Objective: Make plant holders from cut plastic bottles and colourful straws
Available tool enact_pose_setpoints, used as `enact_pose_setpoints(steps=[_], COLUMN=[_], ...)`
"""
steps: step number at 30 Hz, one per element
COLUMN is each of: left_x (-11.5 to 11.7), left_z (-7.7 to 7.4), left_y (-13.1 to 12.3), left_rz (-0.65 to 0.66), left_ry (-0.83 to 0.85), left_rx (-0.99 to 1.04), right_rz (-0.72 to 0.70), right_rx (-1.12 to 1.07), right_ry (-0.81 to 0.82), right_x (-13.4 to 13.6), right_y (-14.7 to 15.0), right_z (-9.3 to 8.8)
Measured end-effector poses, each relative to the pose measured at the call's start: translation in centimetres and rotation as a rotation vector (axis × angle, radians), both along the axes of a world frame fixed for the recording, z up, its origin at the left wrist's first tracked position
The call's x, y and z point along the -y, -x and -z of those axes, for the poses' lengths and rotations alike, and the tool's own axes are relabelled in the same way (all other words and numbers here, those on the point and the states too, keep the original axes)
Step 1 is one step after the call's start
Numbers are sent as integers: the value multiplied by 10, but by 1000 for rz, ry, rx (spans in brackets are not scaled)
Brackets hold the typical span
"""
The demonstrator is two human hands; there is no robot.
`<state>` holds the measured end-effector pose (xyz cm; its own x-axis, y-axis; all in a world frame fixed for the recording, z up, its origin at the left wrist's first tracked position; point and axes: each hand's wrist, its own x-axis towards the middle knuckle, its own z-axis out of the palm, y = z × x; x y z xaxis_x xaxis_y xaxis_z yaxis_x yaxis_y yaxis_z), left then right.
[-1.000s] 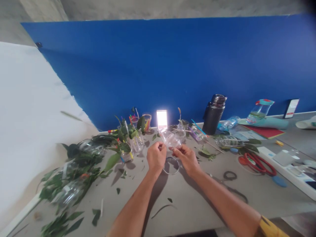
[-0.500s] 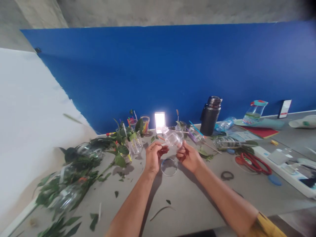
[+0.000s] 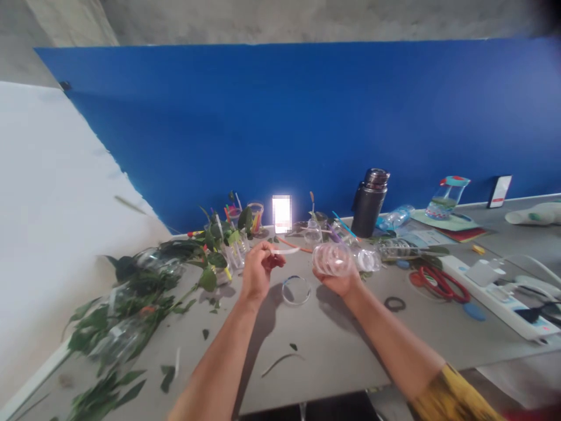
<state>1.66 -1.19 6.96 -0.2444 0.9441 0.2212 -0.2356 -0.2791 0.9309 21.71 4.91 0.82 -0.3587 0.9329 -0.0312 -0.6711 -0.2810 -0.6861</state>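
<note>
Head view, logged from my remote seat: since the last frames the two hands have parted. The left hand (image 3: 258, 270) has drawn away and now pinches a thin pale plastic strip (image 3: 284, 251) between thumb and fingers. The right hand (image 3: 337, 282) lies open, palm up, under a clear ribbed plastic bottle section (image 3: 333, 259), which rests on its side across that palm instead of being held between both hands. At the hands I count one strip and one bottle section; I cannot tell whether the clear piece (image 3: 367, 258) just to its right is joined to it. On the desk (image 3: 324, 345), just in front of the hands: one clear plastic ring (image 3: 296, 290). Toward the right: one dark rubber ring (image 3: 395, 303), one pair of red-handled scissors (image 3: 433, 285), one power strip (image 3: 495, 298), one dark steel flask (image 3: 369, 202). Toward the left: at least two cut plastic bottles with leafy cuttings (image 3: 118, 339), and one cup of coloured straws (image 3: 255, 217). Loose leaves lie scattered, too many to count.
</note>
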Motion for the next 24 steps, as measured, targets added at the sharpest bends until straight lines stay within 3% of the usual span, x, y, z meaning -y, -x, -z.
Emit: enact_pose_setpoints(steps=[4,6,8,12,15,18,20,22,24], left_x=[46,67,87,132,174,215,234,242,236], left_z=[-18,-11,7,50,67,71,69,66,64], left_y=[21,31,34,23,24,47,67,81,83], left_rz=[298,325,270,263,438,473,406,348,300], left_ry=[26,110,161,96,60,128,287,426,442], left_rx=[-502,-807,-1009,-1025,-957,-909,-954,-1057,-1120], right_rz=[53,59,64,45,62,51,38,26,26], right_rx=[-24,-33,-51,-33,20,70,81,66,55], right_ry=[92,140,164,144,72,8,12,43,64], right_x=[-2,-1,1,4,3,1,1,1,2], right_y=[0,0,1,2,2,2,3,5,7], right_z=[-8,-13,-18,-21,-19,-17,-16,-14,-11])
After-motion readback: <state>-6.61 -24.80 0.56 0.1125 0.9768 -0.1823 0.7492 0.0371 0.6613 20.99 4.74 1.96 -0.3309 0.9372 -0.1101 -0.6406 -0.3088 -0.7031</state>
